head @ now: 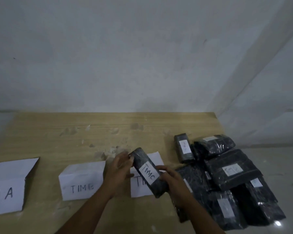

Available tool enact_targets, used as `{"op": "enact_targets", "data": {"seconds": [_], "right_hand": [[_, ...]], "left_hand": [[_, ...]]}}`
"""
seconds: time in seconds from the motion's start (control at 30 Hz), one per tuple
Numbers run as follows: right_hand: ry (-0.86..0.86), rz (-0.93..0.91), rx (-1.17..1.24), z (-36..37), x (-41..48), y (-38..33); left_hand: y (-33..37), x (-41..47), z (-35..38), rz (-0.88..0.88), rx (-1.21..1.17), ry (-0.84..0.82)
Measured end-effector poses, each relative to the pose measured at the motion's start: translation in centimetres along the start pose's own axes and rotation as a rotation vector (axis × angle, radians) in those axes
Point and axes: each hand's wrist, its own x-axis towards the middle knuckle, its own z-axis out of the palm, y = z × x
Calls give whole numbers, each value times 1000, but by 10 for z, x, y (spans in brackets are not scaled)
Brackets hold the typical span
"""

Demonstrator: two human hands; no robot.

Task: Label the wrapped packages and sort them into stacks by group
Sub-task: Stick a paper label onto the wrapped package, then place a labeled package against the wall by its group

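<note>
Over the partly covered third paper sign [138,189], both hands grip one black wrapped package [148,173] labelled TIMC. The left hand [118,168] grips its far end and the right hand [172,181] its near end. More packages [230,171] lie heaped just right, on the wooden table [57,132].

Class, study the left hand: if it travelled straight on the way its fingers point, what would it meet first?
The left hand grips the TIMC package, so that lies first in its line. Beyond it, probably the folded white sign on the table, though depth is unclear.
</note>
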Motion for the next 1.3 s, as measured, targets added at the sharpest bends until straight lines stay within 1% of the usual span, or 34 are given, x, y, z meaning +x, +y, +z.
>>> {"op": "enact_targets", "data": {"seconds": [0.07,0.1,0.17,0.23,0.37,0.43,0.53,0.67,0.83,0.93,1.03,1.17,1.23,1.3], "right_hand": [[-15,-21,-55,-12,27,-18],[3,-29,-80,-22,49,-29],[69,-83,-123,-36,87,-45],[177,-126,-133,-46,123,-57],[286,-80,9,-47,178,-66],[315,-91,53,-44,198,-66],[349,-108,60,-44,229,-68],[385,-122,-105,-52,271,-67],[376,-96,-313,-62,309,-72],[334,-107,-410,-59,325,-72],[336,-111,-419,-59,341,-72],[363,-120,-348,-60,350,-77],[303,-128,-380,-63,353,-78],[218,-152,-444,-67,350,-80]], "left_hand": [[10,17,7,7,17,-20],[14,31,14,14,28,0],[18,51,21,11,8,79],[22,69,29,23,-15,154],[27,108,45,6,-30,258],[30,126,50,9,-20,294],[34,159,54,9,102,346],[42,208,56,10,308,395],[44,251,57,-77,421,301],[43,267,54,-92,431,296],[41,285,48,-71,354,331],[41,302,40,-82,205,359],[41,306,34,-92,187,321],[41,305,28,-100,228,275]]}}
